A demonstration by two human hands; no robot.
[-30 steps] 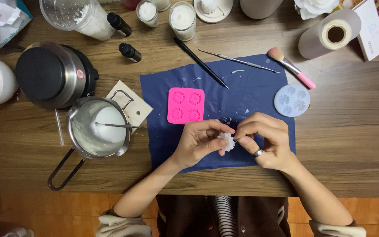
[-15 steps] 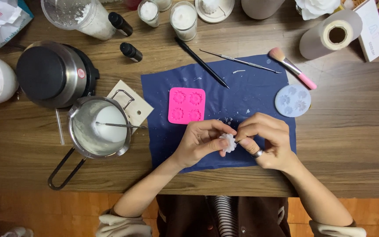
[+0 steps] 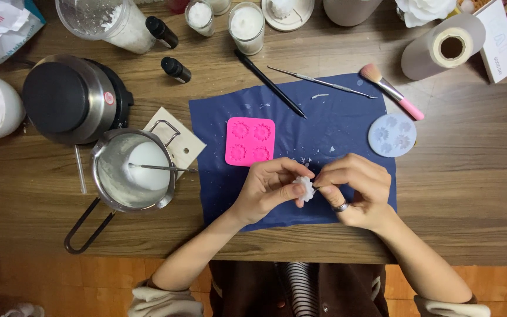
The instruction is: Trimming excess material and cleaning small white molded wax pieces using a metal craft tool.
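Observation:
Both hands meet over the front part of a dark blue cloth [image 3: 335,117]. My left hand [image 3: 268,191] pinches a small white flower-shaped wax piece [image 3: 306,188] between thumb and fingers. My right hand [image 3: 356,191], with a ring on one finger, touches the same piece from the right with its fingertips. Just behind the hands lies a pink square silicone mould [image 3: 250,141] with flower cavities. A round pale blue mould [image 3: 392,134] rests at the cloth's right edge.
A metal pot [image 3: 135,173] of white wax with a stirrer stands on a wooden board at left, beside a black hotplate [image 3: 71,100]. Behind the cloth lie a black pen [image 3: 270,84], a metal pick [image 3: 321,82], a pink brush [image 3: 391,91], candle jars, small bottles and a paper roll [image 3: 441,50].

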